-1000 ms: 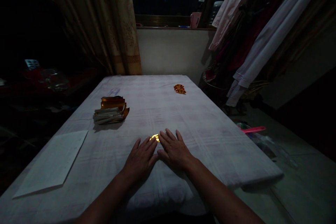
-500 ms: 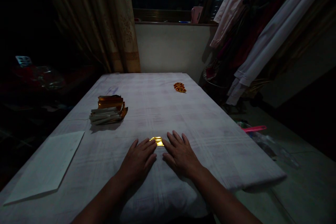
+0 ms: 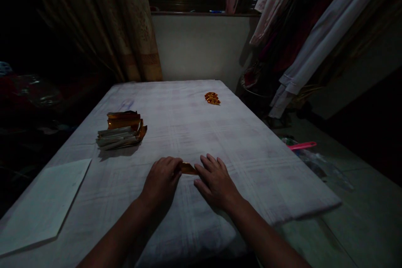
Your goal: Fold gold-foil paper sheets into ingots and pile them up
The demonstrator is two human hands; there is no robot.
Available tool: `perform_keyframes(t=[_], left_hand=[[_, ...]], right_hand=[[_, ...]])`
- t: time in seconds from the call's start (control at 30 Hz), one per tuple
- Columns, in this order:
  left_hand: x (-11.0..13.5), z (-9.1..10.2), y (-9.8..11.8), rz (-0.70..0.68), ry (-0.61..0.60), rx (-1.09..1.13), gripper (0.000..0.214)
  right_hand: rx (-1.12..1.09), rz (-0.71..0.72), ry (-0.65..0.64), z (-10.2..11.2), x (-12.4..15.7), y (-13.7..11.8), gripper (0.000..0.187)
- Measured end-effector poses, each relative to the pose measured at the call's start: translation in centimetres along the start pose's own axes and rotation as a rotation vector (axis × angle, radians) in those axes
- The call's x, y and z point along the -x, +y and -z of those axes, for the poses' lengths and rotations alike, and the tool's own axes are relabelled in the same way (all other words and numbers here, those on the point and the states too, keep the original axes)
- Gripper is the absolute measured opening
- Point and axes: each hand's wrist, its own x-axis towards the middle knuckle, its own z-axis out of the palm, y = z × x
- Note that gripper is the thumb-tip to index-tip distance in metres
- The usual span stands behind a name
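Observation:
A small folded strip of gold foil paper [image 3: 189, 168] lies near the front of the table, between my hands. My left hand [image 3: 161, 178] pinches its left end, thumb below and fingers curled over the top. At the right end, my right hand [image 3: 216, 180] rests with fingers spread, its fingertips touching or just beside the foil. Farther left sits a loose stack of gold foil paper sheets [image 3: 121, 132], their grey backs showing. Several folded gold pieces [image 3: 212, 98] lie in a small group at the far right of the table.
A white checked cloth covers the table [image 3: 176, 121]. A white sheet [image 3: 47, 201] lies at its left edge. Curtains [image 3: 132, 29] hang behind on the left, clothes [image 3: 301, 58] on the right. A pink cup [image 3: 232, 1] stands on the sill, and a pink-handled item [image 3: 303, 145] lies at floor level.
My left hand has gone from lying flat to pinching the foil's left end, and the strip now looks tilted and darker. The right hand has barely moved. The view has shifted slightly.

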Motion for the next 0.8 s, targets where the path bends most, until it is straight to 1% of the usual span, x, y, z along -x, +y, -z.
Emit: perform_keyframes(t=[0.03,0.07,0.2,0.37,0.43,0.57,0.67,0.73,0.8], left_hand=[[-0.1,0.2,0.1,-0.022,0.006,-0.009,0.009],[-0.2,0.5,0.2,-0.05,0.019,-0.019,0.009],[-0.2,0.8,0.1,-0.175,0.072,-0.019,0.017],[0.6,0.1,0.0,-0.284,0.084,0.0,0.017],[0.9,-0.2,0.1,-0.321,0.088,-0.018,0.02],[1.3,-0.3,0.5,-0.413,0.031,-0.078,0.035],[1.3,0.0,0.7,-0.428,-0.021,-0.111,0.033],[1.1,0.1,0.7,-0.427,-0.049,-0.13,0.031],[0.9,0.2,0.6,-0.43,-0.069,-0.148,0.033]], right_hand=[[-0.002,0.004,0.015,-0.1,0.0,0.0,0.041],[-0.006,0.01,0.027,-0.1,0.0,0.1,0.041],[-0.035,0.026,0.063,-0.5,0.1,0.5,0.045],[-0.051,-0.019,0.147,-1.3,0.2,1.2,0.053],[-0.054,-0.025,0.162,-1.4,0.2,1.3,0.052],[-0.057,-0.012,0.155,-1.4,0.3,1.2,0.041],[-0.095,0.004,0.198,-1.5,0.3,1.3,0.042],[-0.147,0.025,0.255,-1.4,0.2,1.6,0.042],[-0.218,0.051,0.282,-1.0,-0.1,2.1,0.04]])
